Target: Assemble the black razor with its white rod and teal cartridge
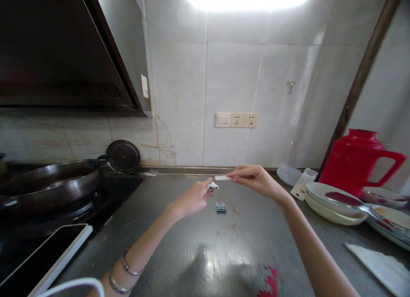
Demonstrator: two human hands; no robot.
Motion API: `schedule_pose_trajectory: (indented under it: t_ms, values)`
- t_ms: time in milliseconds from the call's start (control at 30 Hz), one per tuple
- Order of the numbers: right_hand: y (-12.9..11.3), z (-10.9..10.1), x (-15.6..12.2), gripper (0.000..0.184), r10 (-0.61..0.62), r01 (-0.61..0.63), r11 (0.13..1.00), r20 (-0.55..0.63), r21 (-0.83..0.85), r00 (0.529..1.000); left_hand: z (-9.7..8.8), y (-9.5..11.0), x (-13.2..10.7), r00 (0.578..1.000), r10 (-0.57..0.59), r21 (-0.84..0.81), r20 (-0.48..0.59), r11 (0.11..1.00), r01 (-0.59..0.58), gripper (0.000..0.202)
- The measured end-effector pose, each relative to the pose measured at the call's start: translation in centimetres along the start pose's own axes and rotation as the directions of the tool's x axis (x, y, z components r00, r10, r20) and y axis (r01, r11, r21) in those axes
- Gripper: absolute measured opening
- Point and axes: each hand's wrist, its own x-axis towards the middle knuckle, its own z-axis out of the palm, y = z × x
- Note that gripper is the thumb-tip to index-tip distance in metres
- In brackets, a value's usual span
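Above the metal counter (179,254), my left hand (194,198) is closed on a small white object with dark markings (213,186), whose kind I cannot make out. Close on its right, my right hand (253,178) pinches a flat, narrow white piece (221,177), which points toward my left hand. A slight gap seems to separate the two white pieces. On the counter just below lie small green-and-silver batteries (221,208), side by side.
To the left, a pan (54,183) sits on the black cooktop beside a tablet-like device (48,254). Stacked bowls (333,203), more dishes and a red jug (352,164) crowd the right. Wall sockets (243,120) are behind; a red patch (270,284) marks the near counter.
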Motion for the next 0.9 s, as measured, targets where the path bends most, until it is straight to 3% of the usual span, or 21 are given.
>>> schedule_pose_trajectory:
  t_ms: [267,900]
  values:
    - [-0.6,-0.09,-0.26,0.024,-0.008,-0.001,0.996,0.103,0.087,0.995,0.19,0.26,-0.09,1.0,-0.004,-0.008,0.012,1.0,0.004,0.013]
    - [-0.77,0.23,-0.13,0.023,-0.015,0.004,0.99,0.074,0.138,0.997,0.57,0.39,-0.16,1.0,0.018,-0.047,0.012,0.999,-0.018,0.013]
